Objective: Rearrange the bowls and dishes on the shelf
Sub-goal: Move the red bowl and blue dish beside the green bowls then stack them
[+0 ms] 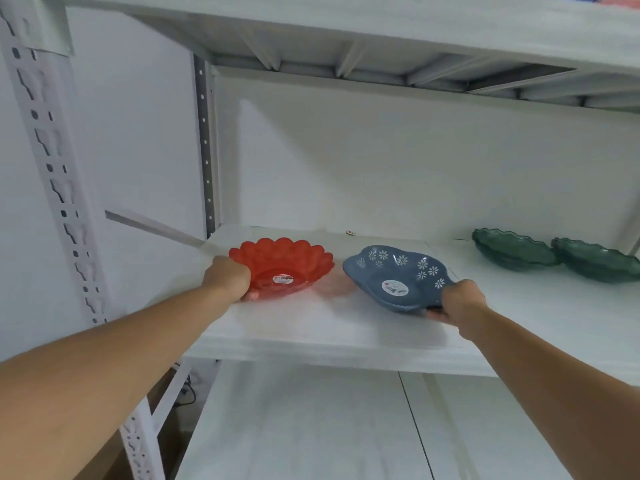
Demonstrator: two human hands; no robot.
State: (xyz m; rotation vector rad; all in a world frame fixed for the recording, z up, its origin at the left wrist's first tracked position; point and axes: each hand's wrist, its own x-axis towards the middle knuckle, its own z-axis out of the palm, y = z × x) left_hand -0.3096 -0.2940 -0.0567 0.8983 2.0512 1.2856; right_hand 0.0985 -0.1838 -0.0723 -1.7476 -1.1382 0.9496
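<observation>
A red see-through bowl with a scalloped rim sits at the left of the white shelf. My left hand grips its near-left rim. To its right is a blue dish with white flowers, tilted up toward me. My right hand holds that dish by its near-right edge, fingers under it. Both dishes carry a round sticker in the middle. Two dark green wavy bowls rest side by side at the far right of the same shelf.
A white slotted upright stands at the left and a grey post at the back corner. Another shelf hangs overhead and a lower shelf lies beneath. A cable shows at bottom left.
</observation>
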